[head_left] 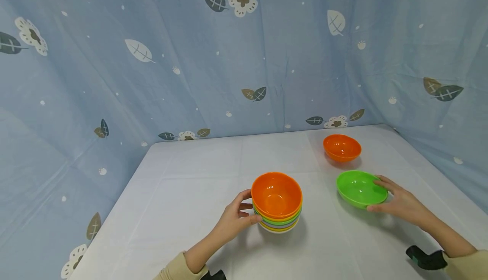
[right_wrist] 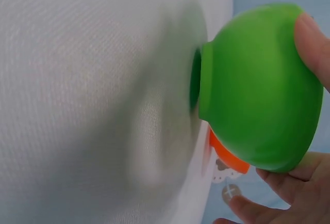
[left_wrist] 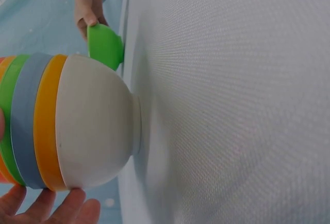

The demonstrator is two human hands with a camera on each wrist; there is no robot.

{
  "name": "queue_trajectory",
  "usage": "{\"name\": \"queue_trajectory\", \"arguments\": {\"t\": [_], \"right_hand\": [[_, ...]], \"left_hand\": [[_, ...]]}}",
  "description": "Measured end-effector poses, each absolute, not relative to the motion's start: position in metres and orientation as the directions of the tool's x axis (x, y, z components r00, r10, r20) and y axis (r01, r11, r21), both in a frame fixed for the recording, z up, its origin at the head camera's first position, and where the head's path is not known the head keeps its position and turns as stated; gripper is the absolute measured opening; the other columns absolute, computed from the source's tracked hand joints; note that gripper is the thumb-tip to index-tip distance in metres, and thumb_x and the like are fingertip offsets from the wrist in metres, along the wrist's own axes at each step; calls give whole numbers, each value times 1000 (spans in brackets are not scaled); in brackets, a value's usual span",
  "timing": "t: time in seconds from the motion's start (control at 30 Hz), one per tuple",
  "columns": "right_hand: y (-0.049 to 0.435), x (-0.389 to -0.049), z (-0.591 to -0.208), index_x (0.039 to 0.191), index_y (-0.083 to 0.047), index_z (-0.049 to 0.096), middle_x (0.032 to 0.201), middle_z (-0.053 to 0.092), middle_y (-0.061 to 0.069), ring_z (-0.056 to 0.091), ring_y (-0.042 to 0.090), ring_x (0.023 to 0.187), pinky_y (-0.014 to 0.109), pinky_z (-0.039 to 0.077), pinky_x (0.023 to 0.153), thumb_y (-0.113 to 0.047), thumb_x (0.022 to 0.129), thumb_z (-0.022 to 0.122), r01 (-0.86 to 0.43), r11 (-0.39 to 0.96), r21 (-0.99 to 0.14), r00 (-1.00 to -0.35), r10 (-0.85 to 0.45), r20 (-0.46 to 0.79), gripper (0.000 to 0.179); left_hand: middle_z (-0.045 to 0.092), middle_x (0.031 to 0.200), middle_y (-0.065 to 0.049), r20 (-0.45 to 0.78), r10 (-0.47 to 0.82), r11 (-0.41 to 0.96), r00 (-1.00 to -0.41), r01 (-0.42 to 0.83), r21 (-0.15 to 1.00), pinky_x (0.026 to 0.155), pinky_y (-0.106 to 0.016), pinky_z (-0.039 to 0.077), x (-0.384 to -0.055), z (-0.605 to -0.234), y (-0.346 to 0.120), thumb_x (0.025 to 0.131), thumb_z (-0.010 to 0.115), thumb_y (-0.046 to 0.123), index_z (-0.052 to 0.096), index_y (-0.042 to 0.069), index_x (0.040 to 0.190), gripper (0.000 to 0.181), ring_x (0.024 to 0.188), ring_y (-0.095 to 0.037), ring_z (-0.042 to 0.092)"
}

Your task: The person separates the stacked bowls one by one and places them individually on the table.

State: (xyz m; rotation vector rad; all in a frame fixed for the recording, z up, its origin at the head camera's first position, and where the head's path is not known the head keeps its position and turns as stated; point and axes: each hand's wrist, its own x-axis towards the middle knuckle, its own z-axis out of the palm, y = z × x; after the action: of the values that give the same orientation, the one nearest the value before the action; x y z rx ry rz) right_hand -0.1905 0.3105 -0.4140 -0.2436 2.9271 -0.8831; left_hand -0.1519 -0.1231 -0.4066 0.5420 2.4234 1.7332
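A stack of nested bowls [head_left: 276, 199] stands near the middle of the table, orange on top and yellow, green, grey-blue, yellow-orange and a white bowl [left_wrist: 95, 123] below. My left hand [head_left: 237, 214] holds the stack from its left side, thumb at the front and fingers around the back. Farther right, my right hand [head_left: 400, 203] grips a green bowl [head_left: 360, 189] at its right side, thumb and fingers spread around the outside near the rim. The green bowl [right_wrist: 263, 87] is upright; whether its foot touches the cloth I cannot tell.
Behind the green bowl, a single orange bowl [head_left: 342, 148] sits upright on the white-covered table [head_left: 190, 199]. A blue patterned curtain [head_left: 228, 59] closes off the back and both sides.
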Motion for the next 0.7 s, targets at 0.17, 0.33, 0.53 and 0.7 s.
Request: {"name": "queue_trajectory", "arguments": {"t": [0.17, 0.33, 0.53, 0.7], "right_hand": [[312, -190, -414, 132, 17, 29, 141, 14, 35, 22, 60, 119, 71, 32, 82, -35, 74, 74, -157, 825, -542, -980, -199, -19, 90], [315, -191, -417, 132, 18, 29, 140, 17, 37, 24, 60, 118, 71, 33, 82, -34, 73, 74, -184, 825, -535, -974, -226, -13, 90], [317, -191, -421, 130, 19, 30, 138, 18, 39, 24, 61, 117, 71, 33, 82, -31, 72, 75, -220, 812, -541, -965, -262, -1, 89], [318, -190, -422, 131, 19, 30, 138, 17, 40, 23, 61, 117, 72, 31, 81, -29, 73, 74, -245, 793, -557, -958, -285, 15, 87]], "left_hand": [[45, 136, -6, 114, 349, 287, -930, 222, 932, 82, -25, 49, -152, -407, -123, 81, 70, 25, 38, 12, 136, 65, 110, -22, 53], [44, 137, -7, 118, 349, 284, -930, 224, 932, 82, -25, 49, -153, -409, -124, 81, 70, 24, 38, 12, 137, 66, 110, -23, 53], [44, 137, -7, 110, 351, 279, -930, 216, 936, 82, -25, 49, -153, -407, -124, 81, 70, 25, 38, 12, 137, 65, 110, -23, 53], [44, 137, -7, 106, 357, 276, -928, 214, 937, 82, -25, 49, -153, -406, -124, 82, 69, 25, 38, 12, 136, 64, 110, -23, 53]]}}
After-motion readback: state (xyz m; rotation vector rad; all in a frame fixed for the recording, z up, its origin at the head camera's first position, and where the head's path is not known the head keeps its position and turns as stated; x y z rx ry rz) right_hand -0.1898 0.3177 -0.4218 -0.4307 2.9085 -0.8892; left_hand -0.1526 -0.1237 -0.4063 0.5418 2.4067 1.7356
